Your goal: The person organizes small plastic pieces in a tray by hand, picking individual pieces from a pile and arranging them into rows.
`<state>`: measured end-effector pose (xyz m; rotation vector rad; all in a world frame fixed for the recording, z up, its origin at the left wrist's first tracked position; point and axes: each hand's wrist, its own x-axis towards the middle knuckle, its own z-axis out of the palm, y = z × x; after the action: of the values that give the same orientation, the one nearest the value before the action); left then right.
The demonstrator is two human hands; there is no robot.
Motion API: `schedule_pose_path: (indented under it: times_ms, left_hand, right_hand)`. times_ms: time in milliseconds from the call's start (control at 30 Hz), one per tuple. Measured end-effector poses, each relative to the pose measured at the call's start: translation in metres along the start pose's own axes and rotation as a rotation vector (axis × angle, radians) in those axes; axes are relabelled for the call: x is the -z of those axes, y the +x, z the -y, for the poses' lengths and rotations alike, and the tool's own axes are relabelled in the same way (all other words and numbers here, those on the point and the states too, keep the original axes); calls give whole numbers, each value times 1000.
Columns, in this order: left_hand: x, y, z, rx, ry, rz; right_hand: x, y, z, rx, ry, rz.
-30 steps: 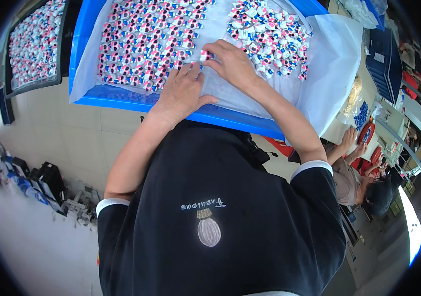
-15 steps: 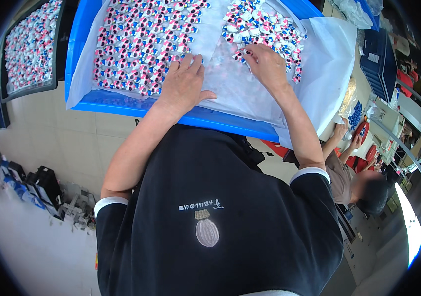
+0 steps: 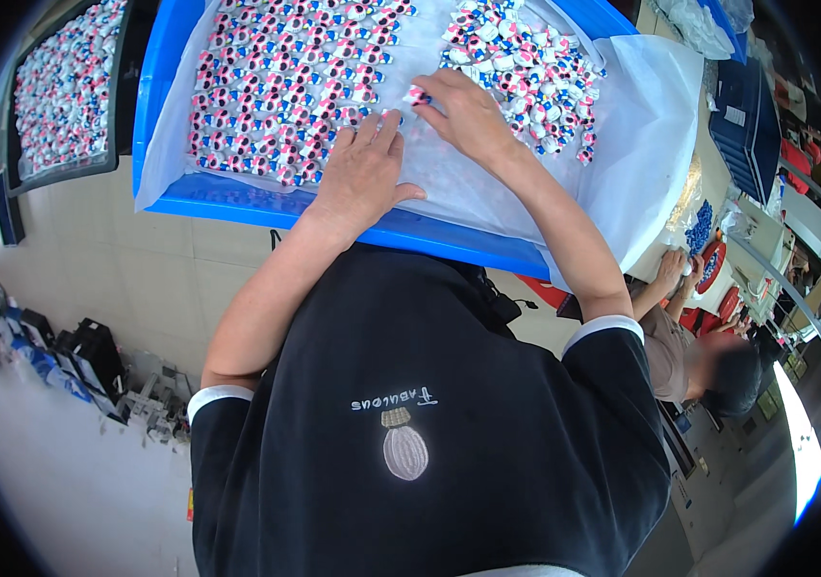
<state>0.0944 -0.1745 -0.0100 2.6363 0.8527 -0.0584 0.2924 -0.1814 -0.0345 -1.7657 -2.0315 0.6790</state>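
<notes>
At top centre we press our left hand (image 3: pixel 360 173) spread flat on the white sheet (image 3: pixel 641 144), while our right hand (image 3: pixel 468 115) pinches a small pink piece (image 3: pixel 417 95).

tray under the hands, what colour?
Blue: the shallow plastic tray, lined with a white sheet, shows best in the head view.

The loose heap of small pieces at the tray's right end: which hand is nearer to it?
Right. The right hand rests at the loose heap's edge; the left hand lies flat farther left, by the neat rows.
</notes>
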Motion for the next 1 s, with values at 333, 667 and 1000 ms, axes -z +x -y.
schedule_pose_path:
  times_ms: [333, 667, 1000]
  left_hand:
    - [-1, 11, 0, -3, -26, -97]
    - [0, 13, -1, -5, 16, -12]
    - [-8, 10, -1, 7, 32, -61]
  right_hand:
    - [-5, 5, 2, 58, 36, 82]
    - [26, 0, -24, -57, -435, -170]
    - [1, 33, -6, -25, 0, -155]
